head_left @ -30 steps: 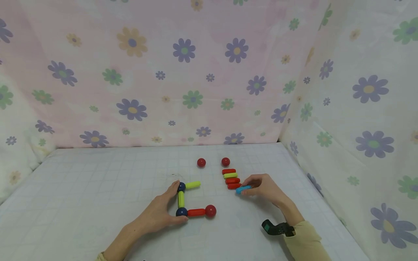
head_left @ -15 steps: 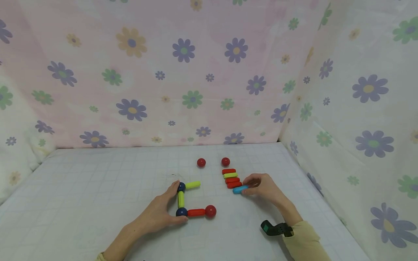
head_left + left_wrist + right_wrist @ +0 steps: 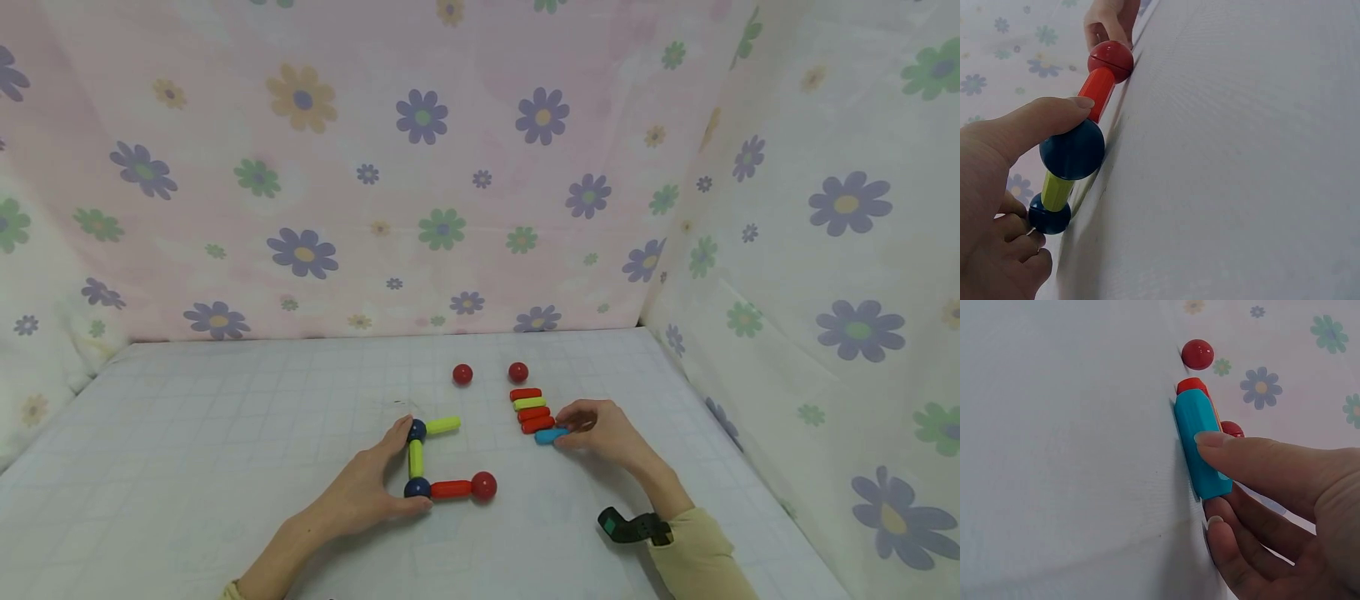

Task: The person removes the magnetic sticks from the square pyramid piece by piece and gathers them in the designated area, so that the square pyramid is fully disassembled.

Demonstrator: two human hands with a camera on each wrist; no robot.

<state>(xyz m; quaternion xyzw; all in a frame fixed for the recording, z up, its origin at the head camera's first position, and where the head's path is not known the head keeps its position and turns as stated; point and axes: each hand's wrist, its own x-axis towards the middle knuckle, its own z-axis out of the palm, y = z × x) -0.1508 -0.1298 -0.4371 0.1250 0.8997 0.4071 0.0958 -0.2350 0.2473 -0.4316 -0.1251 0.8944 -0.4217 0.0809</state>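
Observation:
My left hand holds a C-shaped assembly of magnetic rods and balls, thumb on the near dark blue ball and forefinger at the far dark blue ball. A yellow-green rod joins these balls. Another yellow-green rod points right from the far ball. From the near one a red rod runs to a red ball. My right hand pinches a blue magnetic rod at its right end, thumb on its near side. It lies beside the closest red rod of a row.
Behind the blue rod, the row holds more red rods and a yellow-green rod. Two loose red balls sit farther back on the white cloth-covered table. Flowered curtains stand along the back and sides.
My right hand has brought the blue rod slightly left, up to the row, and the closest red rod has tilted a little. The left hand and its assembly stay put.

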